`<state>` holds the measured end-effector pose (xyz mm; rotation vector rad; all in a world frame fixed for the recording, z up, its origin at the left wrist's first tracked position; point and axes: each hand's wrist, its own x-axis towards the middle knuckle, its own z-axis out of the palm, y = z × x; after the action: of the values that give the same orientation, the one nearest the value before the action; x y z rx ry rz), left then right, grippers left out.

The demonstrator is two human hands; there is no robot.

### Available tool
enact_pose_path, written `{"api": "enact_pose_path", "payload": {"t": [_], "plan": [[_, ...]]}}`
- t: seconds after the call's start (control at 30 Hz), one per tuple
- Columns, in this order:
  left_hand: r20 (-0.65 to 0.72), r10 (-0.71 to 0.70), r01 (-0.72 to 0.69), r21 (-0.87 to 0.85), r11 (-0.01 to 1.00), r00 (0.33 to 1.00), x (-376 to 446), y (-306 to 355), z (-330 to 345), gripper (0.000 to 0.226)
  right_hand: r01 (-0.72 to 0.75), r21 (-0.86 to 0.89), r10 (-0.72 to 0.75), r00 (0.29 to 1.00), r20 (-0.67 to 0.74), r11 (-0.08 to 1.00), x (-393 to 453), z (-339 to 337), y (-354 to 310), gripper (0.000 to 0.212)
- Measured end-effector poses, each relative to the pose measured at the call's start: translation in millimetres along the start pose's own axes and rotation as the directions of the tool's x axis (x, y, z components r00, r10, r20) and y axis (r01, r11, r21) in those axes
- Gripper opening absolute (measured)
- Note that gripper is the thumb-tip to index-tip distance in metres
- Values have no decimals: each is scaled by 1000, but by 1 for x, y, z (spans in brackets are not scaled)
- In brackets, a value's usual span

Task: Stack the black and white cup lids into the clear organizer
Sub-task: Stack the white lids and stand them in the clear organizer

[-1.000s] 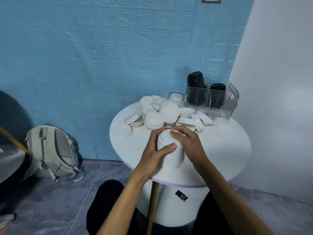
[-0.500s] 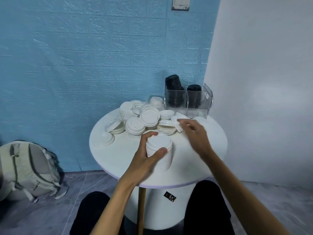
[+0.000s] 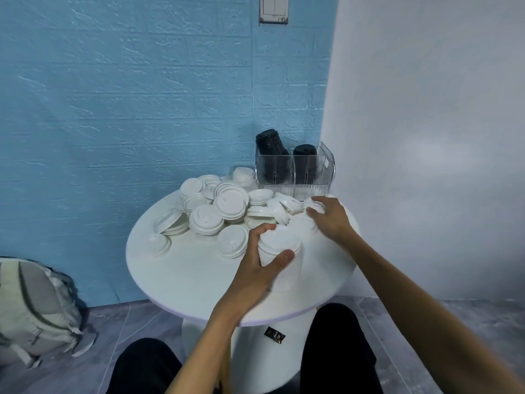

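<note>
2 bare hands are seen over a round white table in the lower middle of the frame. A tall stack of white lids is gripped by the left hand, with the thumb curled across its near side and the fingers wrapped round its far side; the stack is stood on the tabletop, right of centre. A single white lid at the right end of the pile is touched by the right hand, whose fingers are bent over it; whether it is truly pinched cannot be told. Many loose white lids are heaped across the far half of the table, some in short stacks, some tilted on edge. A clear organizer is stood at the table's far right edge, just behind the pile. 2 columns of black lids are held in its compartments, the left column leaning and risen above the rim. A smaller clear container with white lids is set just left of it. A grey backpack is slumped on the floor at lower left, against a blue wall. A switch plate is mounted at the top centre of the frame.
</note>
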<state>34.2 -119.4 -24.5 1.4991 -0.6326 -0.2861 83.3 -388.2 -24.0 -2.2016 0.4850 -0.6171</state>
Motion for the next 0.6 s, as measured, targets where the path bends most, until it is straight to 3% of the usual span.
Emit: {"api": "enact_pose_path", "payload": {"t": [0.13,0.3,0.4,0.6], "plan": [[-32,1,0,25,1000,999,0,1,-4,48,-49,-88,50,999,10,995,13,6,9,38],[-58,0,2,33,999,998,2,0,-7,50,-69,-74,71,997,35,995,19,2,8,40],[-57,3,-2,31,1000,998,2,-1,-7,50,-77,-102,75,997,-24,992,23,1,7,39],[-78,-12,13,14,1000,997,-3,-5,-11,51,-76,106,91,986,-140,991,11,-8,11,29]]}}
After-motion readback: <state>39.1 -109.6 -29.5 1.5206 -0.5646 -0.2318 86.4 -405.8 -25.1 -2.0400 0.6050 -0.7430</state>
